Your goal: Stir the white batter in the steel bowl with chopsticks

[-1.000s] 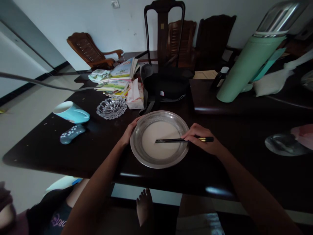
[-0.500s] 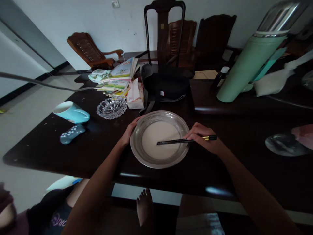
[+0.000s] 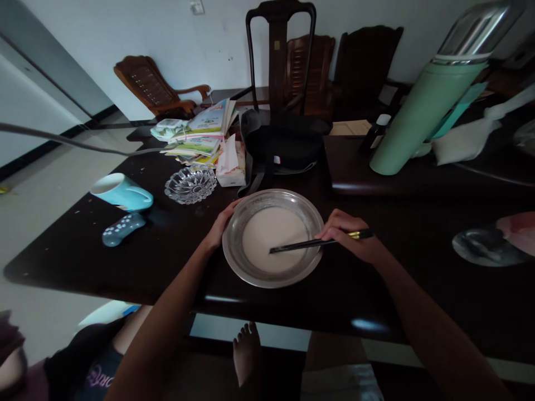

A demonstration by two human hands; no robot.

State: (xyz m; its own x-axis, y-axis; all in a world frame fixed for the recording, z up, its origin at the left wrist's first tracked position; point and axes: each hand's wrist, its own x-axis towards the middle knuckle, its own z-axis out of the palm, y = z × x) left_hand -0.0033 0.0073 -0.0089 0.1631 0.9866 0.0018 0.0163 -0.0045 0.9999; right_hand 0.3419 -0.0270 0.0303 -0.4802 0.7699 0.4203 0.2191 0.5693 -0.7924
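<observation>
A round metal bowl (image 3: 232, 257) stands on the dark table near its front edge. Whitish liquid (image 3: 267, 231) fills its lower part. My left hand (image 3: 221, 224) grips the bowl's left rim, its fingers partly hidden along the outer wall. Over the right rim, my right hand (image 3: 345, 234) is closed around black chopsticks (image 3: 298, 244) with gold bands near the top. Their tips dip into the liquid left of its middle.
To the left lie a light blue mug (image 3: 121, 190), a game controller (image 3: 123, 229) and a glass dish (image 3: 191, 185). Behind the bowl are a tissue pack (image 3: 232, 167), stacked books (image 3: 204, 133) and a black bag (image 3: 284, 147). A tall green thermos (image 3: 430, 106) stands at right.
The chopsticks' tips have shifted slightly toward me in the liquid, so the sticks slant a little more. My left hand and the bowl stay in place.
</observation>
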